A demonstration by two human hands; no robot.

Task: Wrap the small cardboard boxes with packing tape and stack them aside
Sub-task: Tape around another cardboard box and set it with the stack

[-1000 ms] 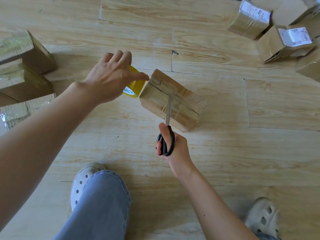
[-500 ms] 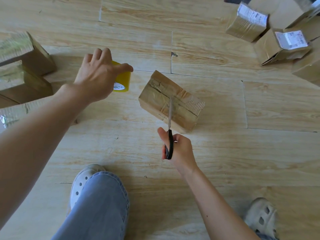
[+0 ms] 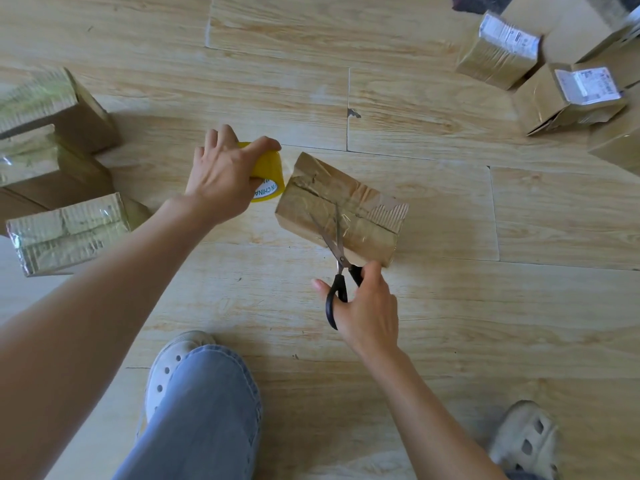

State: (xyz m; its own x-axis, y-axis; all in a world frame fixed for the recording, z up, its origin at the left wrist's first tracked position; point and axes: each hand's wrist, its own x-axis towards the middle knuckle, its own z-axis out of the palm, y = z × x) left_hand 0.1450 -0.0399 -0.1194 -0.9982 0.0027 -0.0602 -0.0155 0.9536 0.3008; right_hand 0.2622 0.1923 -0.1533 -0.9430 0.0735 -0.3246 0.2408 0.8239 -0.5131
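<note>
Far out to the left of the left hand [image 3: 225, 174] sit three taped boxes [image 3: 65, 233] on the wood floor [image 3: 450, 341]. The left hand is curled around a yellow tape roll [image 3: 270, 174], just beside the box [image 3: 341, 209] being wrapped. That box lies between the two hands, a bit closer to the right one. The right hand [image 3: 370, 306] grips black scissors [image 3: 337, 268], with the blades spread apart over the box's taped top. Far off to the right of that hand are more boxes with white labels [image 3: 568, 98].

Right hand [image 3: 367, 303] opens scissors [image 3: 337, 251], seemingly over taped box [image 3: 360, 199]
</note>
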